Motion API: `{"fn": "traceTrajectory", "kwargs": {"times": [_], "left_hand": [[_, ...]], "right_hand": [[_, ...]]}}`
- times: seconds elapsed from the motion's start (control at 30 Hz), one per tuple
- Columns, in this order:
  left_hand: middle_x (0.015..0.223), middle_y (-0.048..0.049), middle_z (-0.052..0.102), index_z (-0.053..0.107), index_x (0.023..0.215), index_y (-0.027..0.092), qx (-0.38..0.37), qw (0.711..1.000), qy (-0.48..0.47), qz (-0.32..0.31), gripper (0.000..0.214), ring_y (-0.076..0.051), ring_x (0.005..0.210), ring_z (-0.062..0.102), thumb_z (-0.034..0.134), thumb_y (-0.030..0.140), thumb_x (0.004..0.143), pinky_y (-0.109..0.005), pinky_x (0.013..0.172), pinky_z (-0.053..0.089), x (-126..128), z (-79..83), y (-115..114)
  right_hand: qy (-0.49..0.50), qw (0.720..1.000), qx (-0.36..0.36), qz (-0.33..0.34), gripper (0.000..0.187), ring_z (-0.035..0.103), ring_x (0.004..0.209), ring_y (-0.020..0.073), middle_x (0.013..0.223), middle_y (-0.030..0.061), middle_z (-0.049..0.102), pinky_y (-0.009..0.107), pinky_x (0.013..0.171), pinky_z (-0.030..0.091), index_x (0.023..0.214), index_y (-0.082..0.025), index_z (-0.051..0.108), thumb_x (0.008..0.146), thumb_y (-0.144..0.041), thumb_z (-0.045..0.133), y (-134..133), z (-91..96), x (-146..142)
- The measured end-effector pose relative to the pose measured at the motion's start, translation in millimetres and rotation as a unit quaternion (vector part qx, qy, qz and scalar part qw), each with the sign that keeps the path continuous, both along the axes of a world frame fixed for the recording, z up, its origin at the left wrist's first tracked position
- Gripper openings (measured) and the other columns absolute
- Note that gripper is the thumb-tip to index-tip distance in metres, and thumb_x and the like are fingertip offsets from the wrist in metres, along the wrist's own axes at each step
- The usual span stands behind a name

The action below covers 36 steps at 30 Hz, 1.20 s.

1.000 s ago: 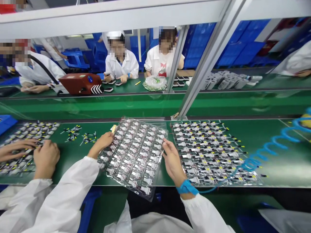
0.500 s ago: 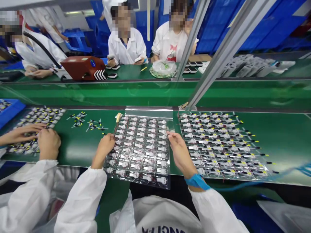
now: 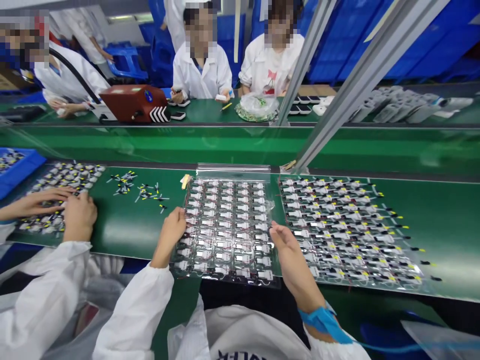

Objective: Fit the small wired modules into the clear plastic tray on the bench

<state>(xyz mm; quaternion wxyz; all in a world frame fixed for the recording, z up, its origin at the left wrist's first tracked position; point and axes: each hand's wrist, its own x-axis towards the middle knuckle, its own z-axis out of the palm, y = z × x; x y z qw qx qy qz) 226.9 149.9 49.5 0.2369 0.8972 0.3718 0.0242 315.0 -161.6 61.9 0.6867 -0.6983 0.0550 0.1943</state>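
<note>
A clear plastic tray [image 3: 225,242] lies in front of me, its near edge overhanging the green bench. Rows of small white parts with thin red and black wires fill its pockets. My left hand [image 3: 171,234] is closed on the tray's left edge, thumb uppermost. At the right edge, my right hand [image 3: 288,252] pinches the rim with thumb and forefinger; its other fingers are partly hidden. A blue band [image 3: 324,320] circles my right wrist. Just right of that hand is a second clear tray [image 3: 414,270], loaded with similar parts carrying black and yellow tips.
Loose black-and-yellow-tipped pieces [image 3: 125,184] lie on the green bench [image 3: 123,227] to the left. A co-worker's hands [image 3: 77,215] work over more parts beside a blue bin [image 3: 22,172]. A clear panel with a metal post [image 3: 337,95] stands behind the trays.
The tray and both hands have shifted slightly right. My right hand now grips the tray's right edge closer to me. The camera view has also moved a little.
</note>
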Motion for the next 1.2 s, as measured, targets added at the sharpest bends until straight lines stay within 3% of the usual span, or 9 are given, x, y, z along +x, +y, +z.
{"fn": "traceTrajectory", "kwargs": {"times": [0.2,0.33,0.47,0.57,0.63,0.67,0.77,0.93,1.2], "left_hand": [[0.092,-0.0106,0.073,0.066,0.087,0.018,-0.003,0.999,0.002,-0.035,0.049,-0.026,0.091,0.067,0.029,0.048,0.103,-0.033,0.082,0.048,9,4.7,4],[0.106,-0.0135,0.074,0.071,0.107,0.016,0.022,0.997,0.052,-0.055,0.049,-0.030,0.103,0.067,0.034,0.047,0.102,-0.036,0.088,0.049,6,12.7,6],[0.116,-0.0175,0.071,0.065,0.127,0.013,0.130,0.988,0.049,-0.074,0.043,-0.033,0.105,0.066,0.041,0.039,0.102,-0.042,0.090,0.051,-8,31.1,-26],[0.119,-0.0140,0.068,0.064,0.128,0.017,0.156,0.952,-0.043,-0.258,0.036,-0.027,0.104,0.063,0.040,0.021,0.101,-0.040,0.092,0.051,-22,42.9,-87],[0.118,-0.0080,0.067,0.064,0.126,0.024,0.093,0.882,-0.068,-0.456,0.038,-0.022,0.105,0.060,0.044,0.011,0.097,-0.035,0.091,0.051,-27,44.6,-134],[0.119,-0.0071,0.066,0.062,0.129,0.026,0.080,0.854,-0.058,-0.512,0.040,-0.022,0.106,0.059,0.047,0.009,0.096,-0.035,0.091,0.051,-27,43.3,-155],[0.115,-0.0086,0.064,0.060,0.131,0.024,0.094,0.813,-0.037,-0.574,0.033,-0.025,0.104,0.057,0.053,0.018,0.099,-0.037,0.084,0.050,-20,33.2,-195],[0.111,-0.0084,0.062,0.061,0.123,0.021,0.113,0.796,-0.048,-0.593,0.023,-0.024,0.104,0.056,0.054,0.028,0.103,-0.036,0.082,0.049,-3,18.9,-197],[0.103,-0.0079,0.063,0.064,0.115,0.017,0.132,0.758,-0.059,-0.636,0.019,-0.023,0.100,0.058,0.056,0.030,0.103,-0.035,0.079,0.049,7,17.7,-190]], "right_hand": [[-0.035,0.999,0.003,0.011,0.049,0.048,0.141,0.0291,0.145,0.0122,0.060,0.051,0.119,0.032,0.094,-0.026,0.058,0.078,-0.072,0.068,-7,-4.8,2],[-0.075,0.997,-0.011,0.021,0.047,0.057,0.131,0.0276,0.138,0.0125,0.065,0.048,0.114,0.038,0.096,-0.026,0.057,0.082,-0.071,0.066,-20,3.6,-14],[-0.097,0.992,-0.071,0.032,0.041,0.064,0.114,0.0247,0.126,0.0106,0.069,0.040,0.099,0.049,0.102,-0.026,0.060,0.089,-0.065,0.062,-48,19.8,-38],[-0.097,0.987,-0.124,0.021,0.042,0.066,0.104,0.0232,0.118,0.0089,0.069,0.035,0.090,0.051,0.105,-0.026,0.063,0.089,-0.064,0.064,-73,24.9,-52],[-0.084,0.986,-0.145,0.026,0.042,0.067,0.098,0.0229,0.108,0.0074,0.070,0.034,0.085,0.052,0.106,-0.026,0.062,0.089,-0.065,0.064,-87,23.7,-57],[-0.075,0.985,-0.151,0.033,0.042,0.067,0.096,0.0232,0.103,0.0069,0.071,0.033,0.084,0.052,0.106,-0.026,0.062,0.089,-0.065,0.063,-92,22.1,-58],[-0.047,0.987,-0.145,0.052,0.043,0.070,0.098,0.0249,0.098,0.0073,0.073,0.034,0.086,0.052,0.104,-0.025,0.060,0.088,-0.065,0.064,-103,15.7,-59],[-0.029,0.988,-0.131,0.079,0.042,0.073,0.096,0.0253,0.093,0.0078,0.076,0.034,0.088,0.053,0.100,-0.024,0.061,0.086,-0.063,0.068,-107,8.7,-59],[-0.068,0.974,-0.177,0.126,0.044,0.074,0.093,0.0259,0.101,0.0091,0.078,0.033,0.076,0.055,0.114,-0.023,0.073,0.090,-0.058,0.062,-100,7.4,-56]]}}
